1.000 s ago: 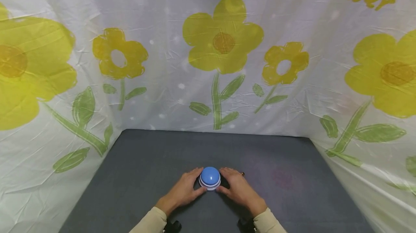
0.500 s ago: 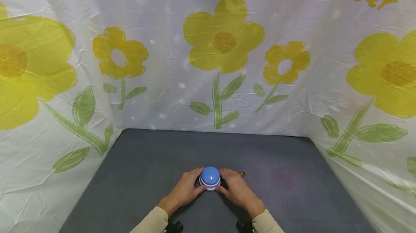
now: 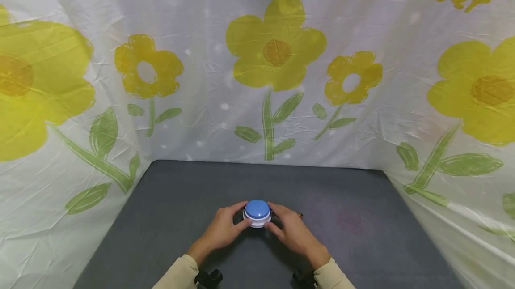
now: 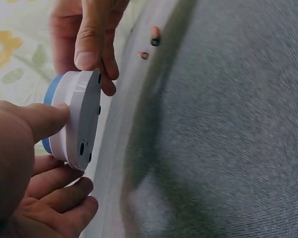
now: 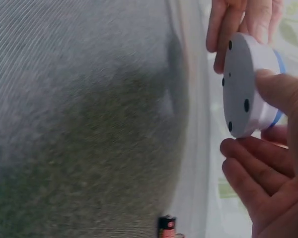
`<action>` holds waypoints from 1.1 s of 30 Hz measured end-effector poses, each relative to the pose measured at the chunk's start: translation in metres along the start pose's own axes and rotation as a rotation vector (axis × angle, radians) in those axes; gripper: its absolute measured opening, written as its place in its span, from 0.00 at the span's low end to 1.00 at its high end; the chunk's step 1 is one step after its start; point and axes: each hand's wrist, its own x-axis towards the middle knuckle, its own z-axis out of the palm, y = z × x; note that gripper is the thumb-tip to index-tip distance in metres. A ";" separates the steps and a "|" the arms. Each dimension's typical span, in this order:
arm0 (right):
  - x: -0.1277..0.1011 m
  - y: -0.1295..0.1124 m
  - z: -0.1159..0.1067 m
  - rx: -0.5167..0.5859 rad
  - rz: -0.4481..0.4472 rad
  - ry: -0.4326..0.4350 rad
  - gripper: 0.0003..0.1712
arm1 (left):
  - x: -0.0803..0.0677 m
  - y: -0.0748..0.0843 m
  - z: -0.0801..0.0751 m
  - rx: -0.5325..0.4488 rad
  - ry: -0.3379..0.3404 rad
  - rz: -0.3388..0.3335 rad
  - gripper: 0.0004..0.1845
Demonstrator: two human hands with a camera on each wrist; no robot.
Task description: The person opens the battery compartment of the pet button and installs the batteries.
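Two hands hold one thing between them: the left hand pinches the left side of a round blue-domed button with thumb and curled fingers, and the right hand pinches its right side the same way. The button is off the grey mat, above the mat's middle near the person; both wrist views show its flat white underside clear of the mat, tilted, with small dark holes in it. In the left wrist view the left thumb presses the white rim while the other fingers curl below it. One small battery, dark with a reddish band, lies on the mat just right of the right hand, apart from it; the left wrist view shows a second small reddish piece beside it, too blurred to name. Two cream sleeves cover the forearms. A white sheet printed with yellow flowers rises behind and on both sides of the mat.
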 end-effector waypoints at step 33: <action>0.024 -0.036 -0.021 0.103 0.034 0.361 0.15 | -0.002 0.031 -0.006 -0.366 0.444 -0.008 0.19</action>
